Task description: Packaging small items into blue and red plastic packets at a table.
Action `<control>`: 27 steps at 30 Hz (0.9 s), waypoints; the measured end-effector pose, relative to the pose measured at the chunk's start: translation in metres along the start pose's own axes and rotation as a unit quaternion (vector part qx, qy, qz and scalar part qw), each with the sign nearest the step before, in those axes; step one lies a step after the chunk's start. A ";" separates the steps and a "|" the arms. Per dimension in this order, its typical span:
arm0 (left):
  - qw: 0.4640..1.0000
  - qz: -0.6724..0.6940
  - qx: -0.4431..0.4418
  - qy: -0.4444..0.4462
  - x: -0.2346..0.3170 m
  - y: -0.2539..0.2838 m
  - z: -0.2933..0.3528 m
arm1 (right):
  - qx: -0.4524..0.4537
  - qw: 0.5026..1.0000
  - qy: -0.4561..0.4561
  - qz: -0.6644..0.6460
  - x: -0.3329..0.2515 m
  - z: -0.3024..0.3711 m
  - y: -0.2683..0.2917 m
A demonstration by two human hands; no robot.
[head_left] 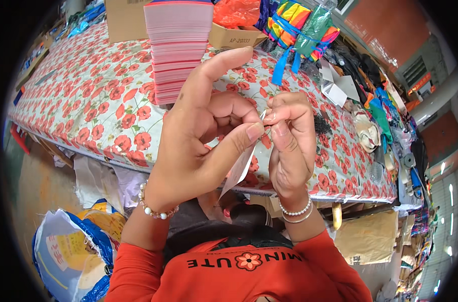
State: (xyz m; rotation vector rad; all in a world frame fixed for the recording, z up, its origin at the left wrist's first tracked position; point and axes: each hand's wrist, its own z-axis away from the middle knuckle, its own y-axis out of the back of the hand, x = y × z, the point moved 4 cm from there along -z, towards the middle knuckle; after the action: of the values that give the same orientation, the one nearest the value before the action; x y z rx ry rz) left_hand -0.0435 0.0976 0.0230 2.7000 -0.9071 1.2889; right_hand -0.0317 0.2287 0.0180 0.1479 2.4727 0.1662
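Over the near edge of the table I hold up a thin white paper tag (pixel 240 170), its long end hanging below my fingers. My left hand (pixel 201 131) pinches it near the top between thumb and curled fingers, with the index finger raised and stretched out. My right hand (pixel 291 143) is closed in a pinch right beside the left thumb, at the tag's upper end. What lies between the right fingertips is too small to make out. Behind my left hand stands a tall stack of pink and white cards (pixel 178 50).
A poppy-patterned cloth covers the table (pixel 108 108). Toward the back are cardboard boxes (pixel 236 38) and a rainbow-coloured bundle (pixel 294 25). A small dark pile (pixel 322 124) lies beyond my right hand, folded white paper (pixel 337 85) farther off. A blue-edged sack (pixel 62 256) stands lower left.
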 end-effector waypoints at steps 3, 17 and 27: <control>1.000 0.011 -0.005 -0.004 0.000 0.001 0.000 | -0.018 1.000 0.004 0.023 0.000 -0.001 0.000; 0.984 -0.158 -0.070 -0.041 0.014 0.003 0.000 | -0.116 0.990 0.028 0.080 -0.009 0.001 -0.001; 0.998 0.061 0.001 0.030 -0.014 0.002 0.005 | -0.049 0.999 0.016 0.004 0.004 0.009 -0.005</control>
State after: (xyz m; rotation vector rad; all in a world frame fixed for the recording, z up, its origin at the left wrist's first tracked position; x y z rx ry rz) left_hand -0.0478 0.1020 0.0091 2.6280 -1.0793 1.3853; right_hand -0.0299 0.2250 0.0078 0.1130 2.4905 0.2956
